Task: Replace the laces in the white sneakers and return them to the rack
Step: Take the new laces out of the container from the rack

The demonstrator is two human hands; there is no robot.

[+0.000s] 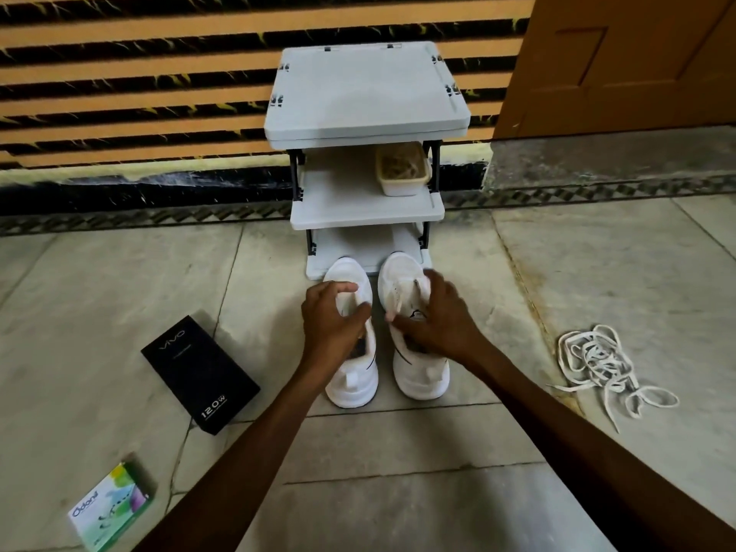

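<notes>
Pale stone floor (557, 272): black rectangular box (200, 372) left, tangled off-white laces (605, 364) right, grey plastic rack (366, 93) behind. Two white sneakers (352, 382) stand between; left hand (332, 324) and right hand (438, 318) each curl round one's upper, apparently gripping.

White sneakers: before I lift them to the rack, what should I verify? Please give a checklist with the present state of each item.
1. Left hand grips left sneaker: ok.
2. Right hand grips right sneaker: ok.
3. Both sneakers laced: cannot tell, the hands cover the eyelets.
4. Toes face the rack: ok.
5. Loose laces off the floor: not ok, they lie at the right.
6. Middle shelf free for a pair: not ok, a container takes its right side.
</notes>
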